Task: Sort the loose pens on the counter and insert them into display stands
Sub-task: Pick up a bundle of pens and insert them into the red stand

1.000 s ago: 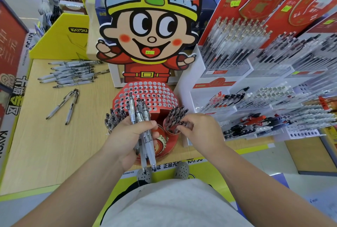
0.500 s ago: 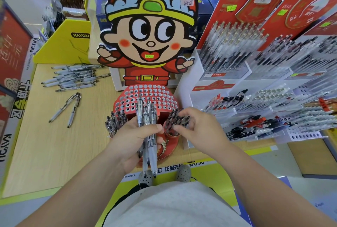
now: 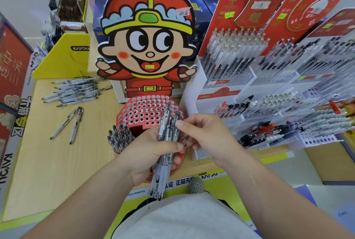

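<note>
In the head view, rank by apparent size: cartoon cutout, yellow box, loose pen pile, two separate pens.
1. cartoon cutout
2. yellow box and loose pen pile: too alike to rank
3. two separate pens, smallest despite lying nearer the camera

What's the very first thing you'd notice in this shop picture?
The giant smiling cartoon cutout in a red and yellow hat, at the back of the wooden counter, grabs you first. Right below it, the left hand grips a bundle of clear pens over the red stand full of holes. A pile of loose pens lies far left.
</note>
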